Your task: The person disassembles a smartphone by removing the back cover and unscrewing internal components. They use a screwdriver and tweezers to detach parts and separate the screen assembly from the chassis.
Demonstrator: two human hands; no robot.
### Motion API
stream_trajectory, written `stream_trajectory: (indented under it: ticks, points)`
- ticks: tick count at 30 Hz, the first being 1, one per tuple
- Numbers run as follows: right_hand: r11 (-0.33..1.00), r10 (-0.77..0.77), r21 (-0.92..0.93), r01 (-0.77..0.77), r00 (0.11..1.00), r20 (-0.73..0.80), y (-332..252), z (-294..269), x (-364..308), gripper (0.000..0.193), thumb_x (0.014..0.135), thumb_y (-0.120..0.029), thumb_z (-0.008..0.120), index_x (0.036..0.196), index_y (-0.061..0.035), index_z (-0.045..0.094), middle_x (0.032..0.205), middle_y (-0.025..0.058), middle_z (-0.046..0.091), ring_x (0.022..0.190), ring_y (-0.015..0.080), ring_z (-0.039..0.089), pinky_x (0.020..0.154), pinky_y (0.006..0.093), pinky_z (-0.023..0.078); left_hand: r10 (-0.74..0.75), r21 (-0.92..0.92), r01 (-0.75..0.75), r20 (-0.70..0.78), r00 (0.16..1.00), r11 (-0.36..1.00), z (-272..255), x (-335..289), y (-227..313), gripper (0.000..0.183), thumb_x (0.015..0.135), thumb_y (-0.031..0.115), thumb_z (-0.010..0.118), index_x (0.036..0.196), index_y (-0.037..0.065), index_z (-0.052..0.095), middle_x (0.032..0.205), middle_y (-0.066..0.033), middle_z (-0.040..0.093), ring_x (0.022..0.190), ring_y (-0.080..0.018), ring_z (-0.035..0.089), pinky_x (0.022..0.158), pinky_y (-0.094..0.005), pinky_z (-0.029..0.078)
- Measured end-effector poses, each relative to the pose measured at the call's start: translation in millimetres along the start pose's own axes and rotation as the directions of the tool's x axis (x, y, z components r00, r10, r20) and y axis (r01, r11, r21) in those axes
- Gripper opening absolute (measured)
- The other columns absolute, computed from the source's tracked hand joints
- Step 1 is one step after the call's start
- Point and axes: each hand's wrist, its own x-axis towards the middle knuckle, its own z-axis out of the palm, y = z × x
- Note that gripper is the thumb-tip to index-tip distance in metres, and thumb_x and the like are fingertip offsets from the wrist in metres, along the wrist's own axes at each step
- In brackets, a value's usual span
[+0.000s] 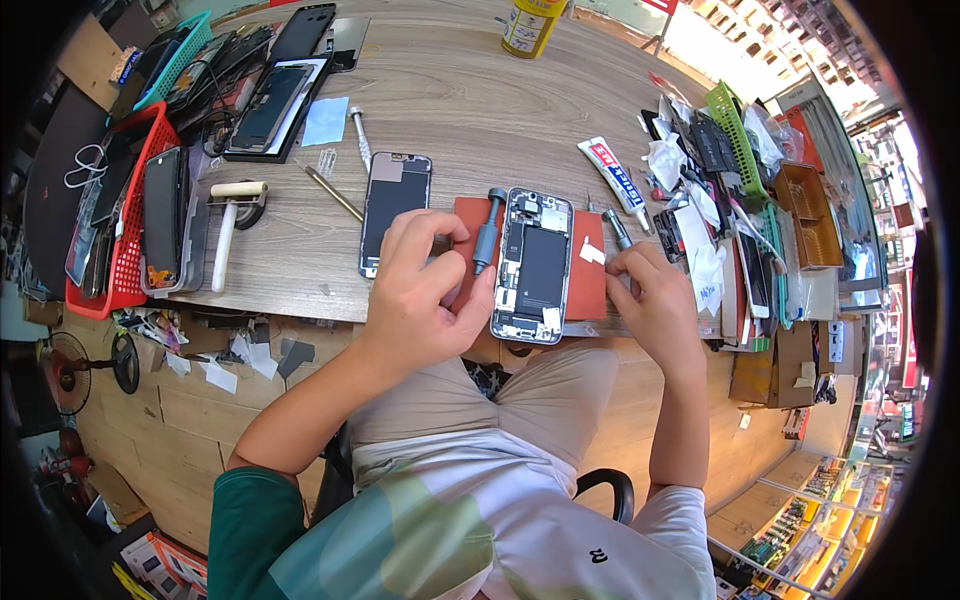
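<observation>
An opened smartphone (540,265) with its inner parts bare lies on a reddish-brown mat (590,285), just left of centre on it. A grey-blue screwdriver (487,235) rests along the phone's left side. My left hand (420,290) is curled beside it, the thumb at the tool's lower end; whatever is between the fingers is hidden. To the phone's right, my right hand (645,290) has thumb and index finger drawn together over the mat's edge, touching or close to a short dark cylindrical tool (617,230). A detached phone screen (395,205) lies left of the mat.
Left are a white roller (228,225), a brass-coloured rod (333,193), a red basket (125,250) of phones and a stacked phone (270,105). Right are a glue tube (615,183), a green basket (735,140) and cluttered parts. A yellow can (533,25) stands at the back.
</observation>
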Motion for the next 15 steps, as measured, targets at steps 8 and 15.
stream_trajectory:
  ticks: [8, 15]
  points:
    - [0.999, -0.040, 0.026, 0.041, 0.998, -0.040, -3.2, 0.3, 0.2, 0.029, 0.089, -0.005, 0.086, 0.115, -0.0054, 0.074, 0.114, 0.0083, 0.073, 0.069, 0.0260, 0.069, 0.065, 0.0397, 0.055, -0.035, -0.021, 0.035, -0.019, 0.999, 0.999, -1.3, -4.9, 1.2, 0.024, 0.081, 0.007, 0.086, 0.093, 0.004, 0.065, 0.125, -0.0180, 0.064, 0.114, -0.0393, 0.063, 0.097, -0.0482, 0.052]
    - [0.983, -0.071, 0.156, 0.096, 0.985, -0.158, 5.2, 8.3, -5.1, 0.022, 0.094, -0.006, 0.083, 0.113, -0.0036, 0.072, 0.124, 0.0165, 0.074, 0.084, 0.0227, 0.073, 0.071, 0.0372, 0.059, 0.054, 0.002, -0.054, 0.031, 0.998, 0.999, -1.6, -5.7, 1.4, 0.035, 0.083, 0.013, 0.087, 0.113, 0.003, 0.072, 0.131, -0.0170, 0.065, 0.123, -0.0421, 0.063, 0.105, -0.0525, 0.052]
